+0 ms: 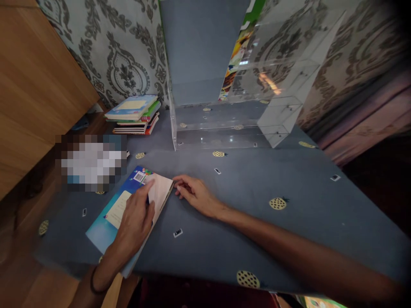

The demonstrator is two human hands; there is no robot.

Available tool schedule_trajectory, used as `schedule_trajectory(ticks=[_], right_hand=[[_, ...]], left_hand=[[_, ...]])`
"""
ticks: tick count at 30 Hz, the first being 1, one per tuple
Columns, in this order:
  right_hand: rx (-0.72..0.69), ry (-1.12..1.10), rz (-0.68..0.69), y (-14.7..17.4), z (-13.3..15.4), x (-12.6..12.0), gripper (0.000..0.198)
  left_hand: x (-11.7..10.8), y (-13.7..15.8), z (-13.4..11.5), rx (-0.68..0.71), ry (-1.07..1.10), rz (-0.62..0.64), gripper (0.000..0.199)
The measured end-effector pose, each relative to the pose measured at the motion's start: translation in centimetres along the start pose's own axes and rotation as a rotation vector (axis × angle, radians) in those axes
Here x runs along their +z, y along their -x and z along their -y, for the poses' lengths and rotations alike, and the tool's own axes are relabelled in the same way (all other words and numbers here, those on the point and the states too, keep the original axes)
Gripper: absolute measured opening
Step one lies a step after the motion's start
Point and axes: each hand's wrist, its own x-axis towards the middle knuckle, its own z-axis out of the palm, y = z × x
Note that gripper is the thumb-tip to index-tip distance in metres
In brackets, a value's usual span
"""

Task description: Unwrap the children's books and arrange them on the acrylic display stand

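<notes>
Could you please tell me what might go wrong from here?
The book reaches the near edge of the table, so it could slip off if pushed that way. The left hand lies on its cover and the right hand is by one corner, so lifting there might bend the book. The stack of books is unevenly piled, so a bump could topple it.

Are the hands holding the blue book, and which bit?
The left hand lies on the cover of the blue book, not visibly gripping. The right hand is at its far right corner; whether it pinches can't be told.
</notes>
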Motion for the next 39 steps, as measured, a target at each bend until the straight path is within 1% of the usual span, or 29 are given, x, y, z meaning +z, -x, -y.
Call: schedule_trajectory(ticks=[2, 3, 5, 8, 12, 17, 24, 26, 28, 30, 33, 36, 39], right_hand=[[0.022, -0.009, -0.001, -0.1, 0.2, 0.0, 0.024], [0.027, -0.008, 0.004, -0.1, 0.4, -0.1, 0.024], [0.016, 0.005, 0.011, -0.1, 0.6, -0.1, 0.025], [-0.009, 0.023, 0.013, 0.0, 0.8, -0.1, 0.030], [-0.015, -0.025, 0.016, -0.1, 0.6, 0.0, 0.032], [0.005, -0.124, 0.032, -0.2, 0.7, 0.0, 0.033], [-0.009, -0.111, 0.027, 0.0, 0.9, -0.1, 0.034], [-0.026, -0.060, 0.006, 0.2, 0.9, -0.1, 0.032], [-0.062, 0.041, -0.002, 0.3, 0.9, -0.1, 0.028], [-0.114, 0.169, 0.017, 0.3, 0.9, -0.1, 0.026], [-0.186, 0.333, 0.067, 0.3, 0.8, 0.0, 0.029], [-0.195, 0.421, 0.103, 0.2, 0.9, 0.3, 0.036], [-0.182, 0.490, 0.123, 0.2, 1.2, 0.3, 0.039]], left_hand=[[0.2, -0.2, -0.1, 0.071, -0.106, 0.026, 0.033], [0.2, -0.4, -0.2, 0.083, -0.159, 0.039, 0.028], [0.2, -0.7, -0.3, 0.075, -0.236, 0.059, 0.025], [0.1, -1.1, -0.6, 0.053, -0.289, 0.077, 0.022], [0.1, -1.2, -0.9, 0.051, -0.314, 0.072, 0.016], [0.2, -1.2, -1.0, 0.070, -0.324, 0.047, 0.019], [0.2, -1.2, -1.2, 0.062, -0.266, 0.020, 0.020], [0.1, -1.1, -1.3, 0.066, -0.246, 0.017, 0.021], [0.0, -1.1, -1.3, 0.070, -0.239, 0.017, 0.022], [-0.1, -1.1, -1.3, 0.077, -0.241, 0.013, 0.024], [-0.1, -1.0, -1.1, 0.079, -0.245, 0.004, 0.027], [0.1, -0.9, -0.9, 0.079, -0.256, 0.010, 0.029], [0.3, -0.8, -0.8, 0.113, -0.288, 0.012, 0.030]])
